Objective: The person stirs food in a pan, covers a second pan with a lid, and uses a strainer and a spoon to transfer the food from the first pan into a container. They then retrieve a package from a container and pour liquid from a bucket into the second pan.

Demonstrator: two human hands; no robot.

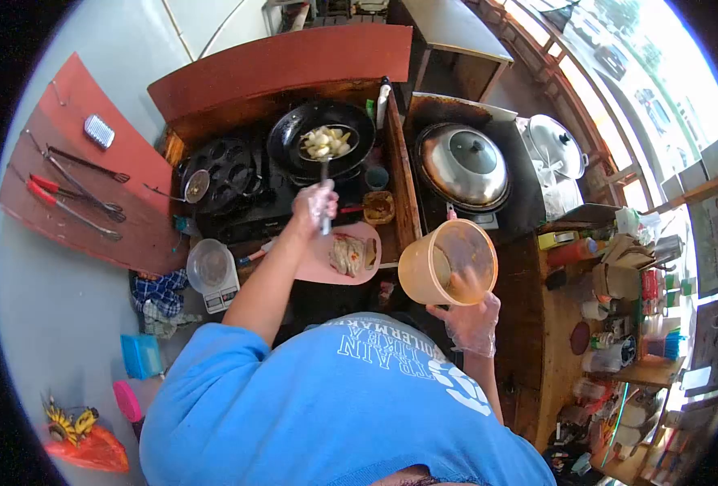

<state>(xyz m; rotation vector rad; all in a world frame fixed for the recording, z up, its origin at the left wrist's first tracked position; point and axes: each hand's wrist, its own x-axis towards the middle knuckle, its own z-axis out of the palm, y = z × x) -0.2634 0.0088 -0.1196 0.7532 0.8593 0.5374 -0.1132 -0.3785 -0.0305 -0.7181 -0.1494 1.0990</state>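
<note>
My left hand (314,208), in a clear plastic glove, is closed around the metal handle of a skimmer (325,168). Its wide head lies over the black wok (284,138) and is heaped with pale, chunky food pieces (327,142), which cover most of it. On the right, my gloved right hand (471,324) grips the lower side of an orange translucent plastic tub (424,271). The tub is tilted, and reddish-brown residue shows inside. Below my left hand lies a pink cutting board (314,263) with a bag of food (347,255) on it.
A lidded steel pan (464,166) sits right of the wooden divider (399,162). Left of the wok is a molded pan (225,166) with a small strainer (197,186). A small sauce container (378,207) stands near the board. A kitchen scale (221,298) bears a clear bowl.
</note>
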